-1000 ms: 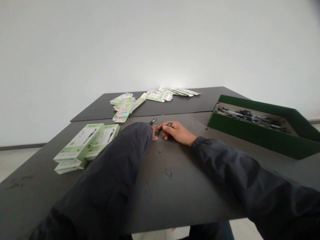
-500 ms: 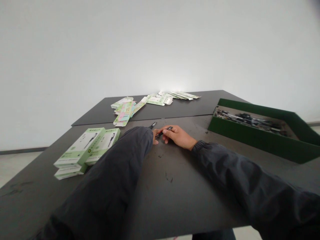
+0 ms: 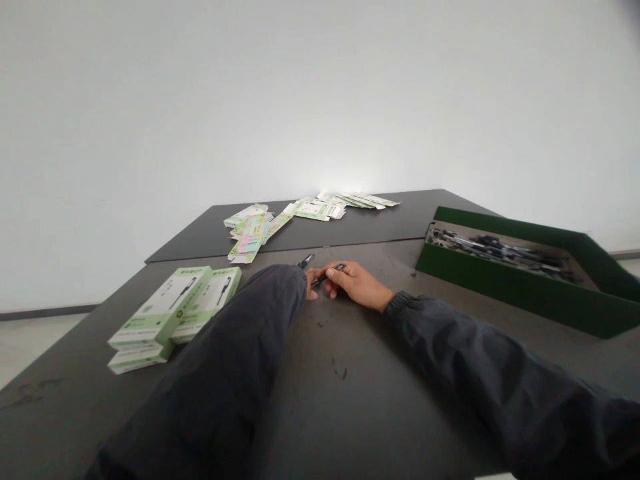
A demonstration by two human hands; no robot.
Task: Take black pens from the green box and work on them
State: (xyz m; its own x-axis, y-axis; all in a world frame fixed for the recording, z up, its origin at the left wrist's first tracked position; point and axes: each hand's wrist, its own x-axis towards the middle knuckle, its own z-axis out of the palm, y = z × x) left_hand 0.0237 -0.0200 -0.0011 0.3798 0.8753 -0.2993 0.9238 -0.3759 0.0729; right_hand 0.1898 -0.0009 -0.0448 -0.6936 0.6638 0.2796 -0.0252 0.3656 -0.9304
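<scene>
My right hand is closed, thumb and fingers pinching a black pen low over the dark table. That pen slants down to the left, into the fingers of my left hand. My left sleeve hides most of that hand; the fingers that show are curled in at the pen. Just beyond them a second black pen sticks out, and whether it rests on the table or in the left hand is not clear.
Green-and-white pen boxes are stacked at left. Flattened cartons lie at the back, with colourful ones left of them. At right stands a green open box holding many loose pens. A wall rises behind the table.
The whole view has shifted slightly, with everything a little lower in the picture. Both hands stay together at the pen, with hardly any visible movement.
</scene>
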